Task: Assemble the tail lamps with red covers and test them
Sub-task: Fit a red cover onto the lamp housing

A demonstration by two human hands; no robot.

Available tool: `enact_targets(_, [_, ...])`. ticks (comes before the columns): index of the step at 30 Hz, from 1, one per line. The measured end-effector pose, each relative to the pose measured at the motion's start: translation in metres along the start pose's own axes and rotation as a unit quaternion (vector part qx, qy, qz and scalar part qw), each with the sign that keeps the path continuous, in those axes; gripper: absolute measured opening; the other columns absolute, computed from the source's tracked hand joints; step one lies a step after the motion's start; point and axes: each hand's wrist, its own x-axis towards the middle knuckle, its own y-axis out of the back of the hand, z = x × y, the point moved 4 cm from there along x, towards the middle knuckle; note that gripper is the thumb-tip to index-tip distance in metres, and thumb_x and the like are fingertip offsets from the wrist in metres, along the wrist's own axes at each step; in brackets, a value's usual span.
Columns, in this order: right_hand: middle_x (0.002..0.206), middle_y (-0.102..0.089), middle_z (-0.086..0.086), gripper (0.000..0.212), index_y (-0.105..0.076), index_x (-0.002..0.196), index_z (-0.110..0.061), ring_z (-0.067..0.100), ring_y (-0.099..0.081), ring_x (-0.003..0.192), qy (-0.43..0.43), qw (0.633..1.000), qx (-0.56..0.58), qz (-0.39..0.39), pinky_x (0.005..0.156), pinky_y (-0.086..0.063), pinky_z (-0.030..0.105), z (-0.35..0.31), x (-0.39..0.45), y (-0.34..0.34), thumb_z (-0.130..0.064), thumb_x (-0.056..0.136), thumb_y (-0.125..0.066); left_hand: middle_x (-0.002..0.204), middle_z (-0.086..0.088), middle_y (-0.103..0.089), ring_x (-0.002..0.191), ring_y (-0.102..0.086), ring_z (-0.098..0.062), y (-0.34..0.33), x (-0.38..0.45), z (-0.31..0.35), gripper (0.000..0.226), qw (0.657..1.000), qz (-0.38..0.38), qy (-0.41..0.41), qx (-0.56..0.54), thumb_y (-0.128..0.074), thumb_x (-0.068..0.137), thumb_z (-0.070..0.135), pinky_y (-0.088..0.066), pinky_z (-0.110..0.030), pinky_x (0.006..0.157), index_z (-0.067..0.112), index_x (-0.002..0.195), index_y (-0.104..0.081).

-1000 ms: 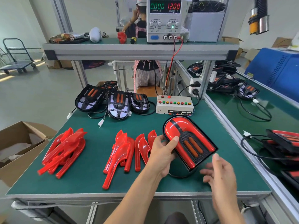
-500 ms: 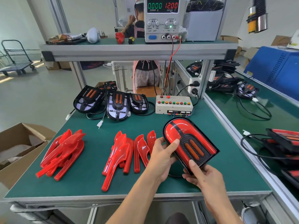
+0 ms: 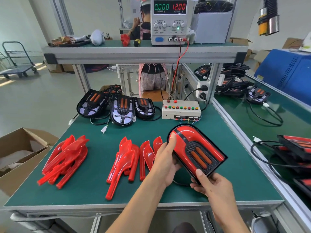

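Right of centre in the frame, both hands hold one tail lamp (image 3: 196, 148) just above the green table (image 3: 94, 190), its rounded end pointing up and to the left. The left hand (image 3: 165, 163) grips the lamp's left edge, thumb lying flat on the glossy red cover and fingers curled underneath; the right hand (image 3: 210, 185) pinches the lamp's near corner, thumb on the black rim and fingers wrapped below. The red cover is seated on the lamp (a black stripe crosses it, and two orange bars sit in the black grille section). A dark cable trails from under the lamp onto the table. To the left of the hands lie loose red covers (image 3: 127, 158) in a spread group, and further left another pile of red covers (image 3: 64, 157). At the back of the table, three uncovered lamp bases (image 3: 122, 109) rest side by side with white connectors, just beside a beige test box (image 3: 180, 109) with coloured buttons. On the shelf at the top of the frame stands a power supply (image 3: 170, 21) reading 0.000 and 12.00.
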Motion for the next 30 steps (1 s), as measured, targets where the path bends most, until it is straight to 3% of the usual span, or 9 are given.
enact_targets(3, [0.081, -0.079, 0.013, 0.050, -0.074, 0.097, -0.007, 0.031, -0.078, 0.072, 0.000, 1.000, -0.004, -0.004, 0.061, -0.060, 0.021, 0.001, -0.001, -0.001, -0.047, 0.067, -0.079, 0.119, -0.011, -0.074, 0.113, -0.070, -0.027, 0.000, 0.006, 0.003, 0.052, 0.999, 0.003, 0.018, -0.036, -0.064, 0.095, 0.046, -0.054, -0.054, 0.098, 0.012, 0.133, -0.060])
enact_targets(6, [0.082, -0.079, 0.012, 0.046, -0.073, 0.097, -0.007, 0.031, -0.078, 0.073, -0.003, 1.000, -0.005, -0.010, 0.061, -0.060, 0.021, 0.002, -0.001, -0.001, -0.043, 0.069, -0.078, 0.119, -0.013, -0.073, 0.112, -0.070, -0.029, 0.000, 0.008, 0.006, 0.051, 0.996, -0.014, 0.048, -0.070, -0.068, 0.091, 0.037, -0.055, -0.053, 0.096, 0.010, 0.133, -0.061])
enact_targets(15, [0.080, -0.079, 0.010, 0.048, -0.073, 0.095, -0.008, 0.028, -0.078, 0.071, 0.019, 0.998, -0.050, -0.018, 0.063, -0.062, 0.025, 0.002, -0.003, 0.001, -0.049, 0.070, -0.076, 0.123, -0.015, -0.071, 0.117, -0.067, -0.032, 0.010, 0.013, 0.002, 0.067, 0.998, -0.035, 0.047, -0.037, -0.080, 0.074, 0.047, -0.057, -0.050, 0.095, 0.009, 0.129, -0.067])
enact_targets(17, [0.080, -0.079, 0.010, 0.045, -0.073, 0.095, -0.007, 0.028, -0.078, 0.071, 0.019, 0.998, -0.050, -0.019, 0.062, -0.061, 0.023, 0.002, -0.002, 0.001, -0.046, 0.073, -0.076, 0.126, -0.013, -0.070, 0.119, -0.067, -0.029, 0.009, 0.013, 0.002, 0.066, 0.997, -0.048, 0.047, -0.037, -0.074, 0.081, 0.054, -0.057, -0.046, 0.095, 0.010, 0.129, -0.067])
enact_targets(19, [0.081, -0.079, 0.010, 0.043, -0.073, 0.096, -0.007, 0.028, -0.078, 0.072, 0.015, 0.999, -0.046, -0.022, 0.062, -0.061, 0.022, 0.001, -0.002, 0.001, -0.044, 0.075, -0.076, 0.132, -0.012, -0.067, 0.123, -0.064, -0.026, 0.008, 0.012, 0.002, 0.060, 0.994, -0.070, 0.053, -0.058, -0.057, 0.093, 0.060, -0.050, -0.045, 0.105, 0.013, 0.129, -0.069])
enact_targets(21, [0.082, -0.079, 0.011, 0.045, -0.073, 0.096, -0.006, 0.029, -0.078, 0.074, 0.009, 0.999, -0.037, -0.025, 0.063, -0.061, 0.023, 0.000, -0.001, 0.002, -0.044, 0.073, -0.076, 0.133, -0.012, -0.066, 0.126, -0.062, -0.026, 0.007, 0.012, 0.000, 0.057, 0.993, -0.074, 0.057, -0.068, -0.047, 0.099, 0.057, -0.045, -0.046, 0.110, 0.014, 0.128, -0.070])
enact_targets(26, [0.083, -0.079, 0.013, 0.050, -0.073, 0.095, -0.003, 0.030, -0.078, 0.076, 0.001, 0.999, -0.030, -0.031, 0.063, -0.061, 0.023, -0.001, -0.002, 0.000, -0.046, 0.070, -0.076, 0.127, -0.015, -0.070, 0.124, -0.063, -0.031, 0.011, 0.013, 0.003, 0.059, 0.999, -0.039, 0.018, -0.012, -0.058, 0.094, 0.051, -0.052, -0.047, 0.104, 0.007, 0.131, -0.064])
enact_targets(30, [0.085, -0.079, 0.012, 0.050, -0.073, 0.097, -0.004, 0.029, -0.078, 0.078, -0.003, 0.999, -0.034, -0.042, 0.066, -0.062, 0.024, -0.001, -0.003, 0.000, -0.047, 0.072, -0.076, 0.126, -0.018, -0.069, 0.126, -0.060, -0.035, 0.013, 0.012, 0.004, 0.062, 0.999, -0.035, 0.024, -0.029, -0.066, 0.088, 0.048, -0.051, -0.049, 0.104, 0.003, 0.130, -0.064])
